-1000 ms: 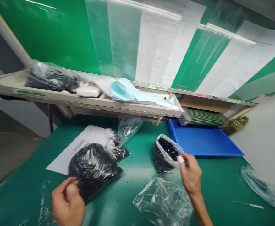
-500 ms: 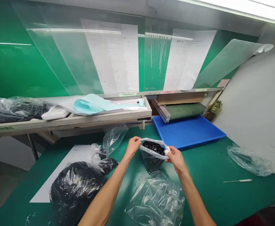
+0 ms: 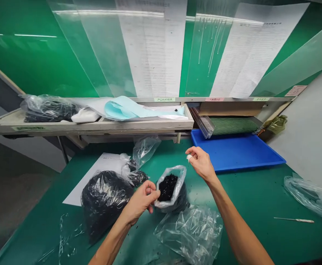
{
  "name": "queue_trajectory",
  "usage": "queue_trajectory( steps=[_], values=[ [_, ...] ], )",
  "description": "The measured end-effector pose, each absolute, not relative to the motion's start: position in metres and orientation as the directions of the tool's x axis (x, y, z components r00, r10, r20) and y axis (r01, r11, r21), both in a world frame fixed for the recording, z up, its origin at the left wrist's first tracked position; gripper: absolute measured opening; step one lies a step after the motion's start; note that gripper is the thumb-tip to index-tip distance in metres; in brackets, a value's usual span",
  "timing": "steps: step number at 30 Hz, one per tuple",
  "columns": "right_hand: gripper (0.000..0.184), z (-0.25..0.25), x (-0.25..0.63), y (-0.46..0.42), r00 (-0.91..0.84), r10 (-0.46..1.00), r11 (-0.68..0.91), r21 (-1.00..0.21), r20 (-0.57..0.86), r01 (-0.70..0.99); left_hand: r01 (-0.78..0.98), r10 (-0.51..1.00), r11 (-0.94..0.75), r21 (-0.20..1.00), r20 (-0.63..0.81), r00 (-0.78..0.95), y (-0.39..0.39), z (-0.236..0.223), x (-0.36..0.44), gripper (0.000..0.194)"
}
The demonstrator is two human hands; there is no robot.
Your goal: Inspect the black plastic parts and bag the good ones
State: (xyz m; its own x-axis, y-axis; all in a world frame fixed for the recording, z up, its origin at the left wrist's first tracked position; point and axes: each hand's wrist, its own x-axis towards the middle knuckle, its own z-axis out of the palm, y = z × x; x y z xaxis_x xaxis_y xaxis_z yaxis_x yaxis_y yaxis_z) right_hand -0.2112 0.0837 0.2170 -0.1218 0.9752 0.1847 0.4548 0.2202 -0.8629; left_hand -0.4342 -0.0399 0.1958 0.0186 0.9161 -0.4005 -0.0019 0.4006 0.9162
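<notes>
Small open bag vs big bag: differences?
The small open bag is much smaller than the big bag. The small one stands open; the big one lies slumped, no mouth showing. The small one sits on the green mat; the big one overlaps a white paper sheet. Both are clear plastic holding black pieces.

Back wall: glossy green panel [image 3: 25, 62], hung with printed sheets [image 3: 152, 48] in clear plastic sleeves
Right side: pale grey partition [image 3: 310, 125]
Shelf: long beige metal shelf [image 3: 94, 126] above the bench
Bench: green-topped workbench [image 3: 260, 191] on thin dark legs
Floor: dull grey floor [image 3: 11, 206]
Light: strip-light reflections [image 3: 108, 13] along the panel's top
</notes>
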Motion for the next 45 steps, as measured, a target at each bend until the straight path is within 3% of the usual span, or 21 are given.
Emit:
queue_trajectory(
  steps=[3, 5, 8, 11, 15, 18, 24, 28, 30, 34, 36, 42, 45],
  values=[
    [0.036, 0.191, -0.219, 0.065, -0.130, 0.985, 0.165, -0.851, 0.114, 0.498, -0.028, 0.881, 0.473, 0.881, -0.471, 0.051, -0.055, 0.184, -0.448, 0.047],
    [0.043, 0.169, -0.223, 0.051, -0.119, 0.992, 0.088, -0.855, 0.031, 0.510, 0.075, 0.872, 0.472, 0.878, -0.478, 0.109, -0.060, 0.182, -0.459, 0.045],
    [0.033, 0.143, -0.233, 0.032, -0.150, 0.983, -0.023, -0.876, -0.108, 0.481, 0.280, 0.908, 0.373, 0.885, -0.410, 0.087, -0.053, 0.182, -0.469, 0.040],
    [0.020, 0.136, -0.243, 0.019, -0.194, 0.965, -0.083, -0.909, -0.175, 0.408, 0.262, 0.934, 0.350, 0.899, -0.356, -0.026, -0.032, 0.178, -0.461, 0.040],
    [0.015, 0.152, -0.237, 0.011, -0.156, 0.980, -0.063, -0.940, -0.121, 0.336, 0.118, 0.902, 0.420, 0.900, -0.428, 0.059, -0.011, 0.172, -0.448, 0.029],
    [0.011, 0.176, -0.219, 0.012, -0.118, 0.991, -0.022, -0.931, -0.069, 0.364, 0.078, 0.917, 0.396, 0.915, -0.398, 0.009, -0.012, 0.184, -0.459, 0.019],
    [0.015, 0.223, -0.206, 0.022, -0.114, 0.991, 0.116, -0.868, 0.069, 0.483, 0.057, 0.940, 0.329, 0.943, -0.321, -0.111, -0.036, 0.231, -0.493, 0.025],
    [0.015, 0.220, -0.221, 0.038, -0.166, 0.982, 0.162, -0.855, 0.091, 0.492, 0.045, 0.901, 0.433, 0.900, -0.433, -0.021, -0.040, 0.233, -0.494, 0.026],
    [0.015, 0.211, -0.230, 0.046, -0.199, 0.978, 0.146, -0.868, 0.055, 0.474, 0.134, 0.900, 0.435, 0.890, -0.433, -0.044, -0.037, 0.229, -0.491, 0.023],
    [0.022, 0.209, -0.232, 0.054, -0.175, 0.984, 0.104, -0.894, 0.029, 0.436, 0.490, 0.964, 0.242, 0.838, -0.150, -0.219, -0.029, 0.231, -0.487, 0.012],
    [0.023, 0.217, -0.226, 0.054, -0.140, 0.989, 0.107, -0.900, 0.052, 0.423, 0.544, 0.969, 0.196, 0.816, -0.075, -0.237, -0.027, 0.236, -0.488, 0.007],
    [0.025, 0.231, -0.207, 0.051, -0.259, 0.966, 0.078, -0.930, -0.019, 0.360, 0.251, 0.940, 0.337, 0.907, -0.339, -0.038, -0.029, 0.239, -0.502, 0.017],
    [0.025, 0.232, -0.200, 0.051, -0.322, 0.945, 0.066, -0.933, -0.055, 0.353, 0.089, 0.918, 0.393, 0.915, -0.396, 0.026, -0.032, 0.245, -0.509, 0.024]
  ],
)
